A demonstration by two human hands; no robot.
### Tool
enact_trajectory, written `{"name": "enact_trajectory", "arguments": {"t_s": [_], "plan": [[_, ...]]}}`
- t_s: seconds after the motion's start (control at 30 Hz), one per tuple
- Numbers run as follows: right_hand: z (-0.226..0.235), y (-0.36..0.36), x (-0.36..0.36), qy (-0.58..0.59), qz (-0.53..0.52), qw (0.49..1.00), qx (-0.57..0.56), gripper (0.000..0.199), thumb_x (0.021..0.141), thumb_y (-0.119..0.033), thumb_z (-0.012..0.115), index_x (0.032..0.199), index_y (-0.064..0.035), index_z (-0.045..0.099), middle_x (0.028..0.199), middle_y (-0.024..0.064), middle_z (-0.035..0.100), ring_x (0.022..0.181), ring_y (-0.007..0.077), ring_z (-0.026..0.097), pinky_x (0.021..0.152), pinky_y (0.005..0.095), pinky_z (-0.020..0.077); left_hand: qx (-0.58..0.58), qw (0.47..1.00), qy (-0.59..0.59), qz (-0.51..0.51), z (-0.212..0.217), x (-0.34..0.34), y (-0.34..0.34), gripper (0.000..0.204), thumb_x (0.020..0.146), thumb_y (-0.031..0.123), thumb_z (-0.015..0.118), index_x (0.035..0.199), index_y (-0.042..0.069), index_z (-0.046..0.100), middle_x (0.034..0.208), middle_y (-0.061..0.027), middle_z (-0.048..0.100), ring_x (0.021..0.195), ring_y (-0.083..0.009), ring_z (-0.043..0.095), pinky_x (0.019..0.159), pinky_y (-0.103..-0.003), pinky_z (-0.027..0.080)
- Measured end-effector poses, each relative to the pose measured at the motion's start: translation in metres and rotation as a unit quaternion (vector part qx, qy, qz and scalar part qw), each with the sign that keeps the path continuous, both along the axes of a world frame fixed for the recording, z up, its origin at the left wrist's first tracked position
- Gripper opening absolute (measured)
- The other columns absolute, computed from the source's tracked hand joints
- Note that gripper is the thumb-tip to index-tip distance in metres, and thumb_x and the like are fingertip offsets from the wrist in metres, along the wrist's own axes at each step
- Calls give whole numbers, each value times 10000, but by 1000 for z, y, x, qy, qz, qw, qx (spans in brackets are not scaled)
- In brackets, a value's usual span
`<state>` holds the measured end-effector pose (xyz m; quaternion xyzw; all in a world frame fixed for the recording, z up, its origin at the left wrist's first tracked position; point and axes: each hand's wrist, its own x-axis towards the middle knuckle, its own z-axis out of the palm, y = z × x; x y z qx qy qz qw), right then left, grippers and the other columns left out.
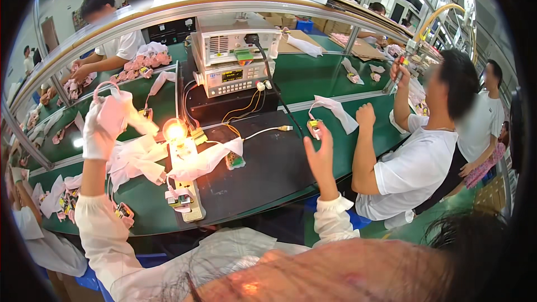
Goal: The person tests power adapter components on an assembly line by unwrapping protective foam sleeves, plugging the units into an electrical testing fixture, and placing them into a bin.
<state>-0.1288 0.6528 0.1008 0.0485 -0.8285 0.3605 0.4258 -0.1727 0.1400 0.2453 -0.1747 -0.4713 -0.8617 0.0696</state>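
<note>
My left hand (98,138), in a white glove, is raised at the left and closed around a pink-wrapped adapter (114,113) with a looped cable at its top. To its right a lit bulb (175,131) glows above a white power strip (192,204). My right hand (321,159) is bare, its thumb and fingers apart around a small yellow-and-white circuit board (315,128). A finger overlaps the board's edge; firm contact cannot be made out. A cable joins that board to a pale wrapped piece (337,113) on the green belt. Another wrapped piece (210,161) lies across the strip.
Stacked test instruments (235,78) with cables stand behind a black mat (263,173). A metal rail (313,103) edges the green belt. Wrapped parts are piled at left (59,196). A co-worker (414,151) sits close on the right; another person (120,47) works across the belt.
</note>
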Motion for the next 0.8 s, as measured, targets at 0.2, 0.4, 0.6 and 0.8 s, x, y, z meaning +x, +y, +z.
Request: {"name": "enact_trajectory", "arguments": {"t_s": [0.2, 0.4, 0.6, 0.8], "plan": [[41, -132, 93, -121, 410, 898, -104, 624, 747, -83, 730, 1297, -23, 441, 1278, 112, 460, 1117, 217, 498, 992, 351, 390, 72, 996, 20, 49, 46, 116, 69, 272, 871, 255, 547, 1038, 40, 563, 1113, -152, 581, 1050, -286, 579, 907, -430, 470], [10, -209, 126, -124, 532, 796, -261, 1006, 685, -151, 822, 1442, -55, 166, 1434, 159, 299, 1324, 267, 335, 1082, 390, 297, 35, 972, 172, -154, 46, 162, 131, 320, 873, 337, 527, 1042, 66, 535, 1045, -171, 538, 931, -362, 557, 738, -496, 484], [15, -198, 125, -310, 601, 713, -186, 263, 823, -126, 652, 1053, -6, 611, 947, 105, 630, 938, 215, 607, 818, 340, 477, 37, 943, 146, -297, 20, 176, 144, 277, 816, 212, 659, 1028, 66, 556, 1103, -257, 501, 988, -415, 552, 745, -558, 475], [51, -174, 134, -414, 519, 625, -411, 445, 903, -296, 544, 1279, -66, 481, 1000, 93, 621, 648, 121, 552, 607, 276, 477, -185, 969, -101, -132, -21, 173, 144, 319, 820, 152, 649, 1100, 15, 577, 1141, -121, 530, 998, -171, 531, 843, -307, 426]]}}
